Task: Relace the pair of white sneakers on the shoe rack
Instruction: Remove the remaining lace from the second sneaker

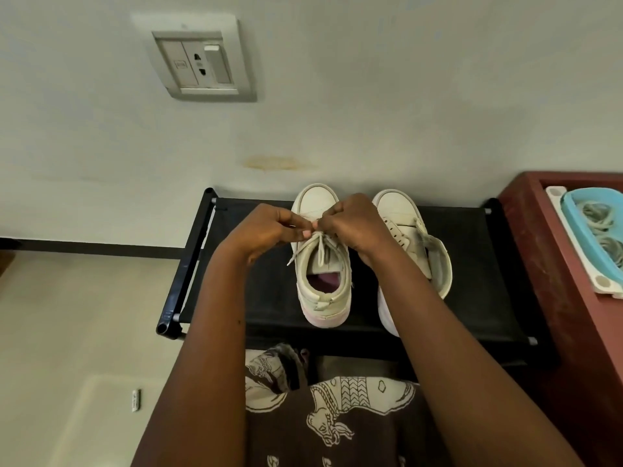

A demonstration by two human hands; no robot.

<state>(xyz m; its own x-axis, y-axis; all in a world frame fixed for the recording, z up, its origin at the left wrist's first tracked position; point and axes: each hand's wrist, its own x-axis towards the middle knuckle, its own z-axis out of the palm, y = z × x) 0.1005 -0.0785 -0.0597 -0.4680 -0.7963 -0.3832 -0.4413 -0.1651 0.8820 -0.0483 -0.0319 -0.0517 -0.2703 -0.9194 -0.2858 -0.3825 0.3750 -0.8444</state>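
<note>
Two white sneakers stand side by side, toes toward the wall, on the black shoe rack. The left sneaker has its lace threaded, with loose ends hanging over the tongue. My left hand and my right hand meet above its upper eyelets, each pinching part of the lace. The right sneaker shows bare eyelets and an open tongue; my right forearm hides part of it.
A reddish wooden cabinet stands right of the rack, holding a white tray with a blue bowl of cords. The wall with a socket plate is just behind. Patterned fabric lies below the rack's front edge.
</note>
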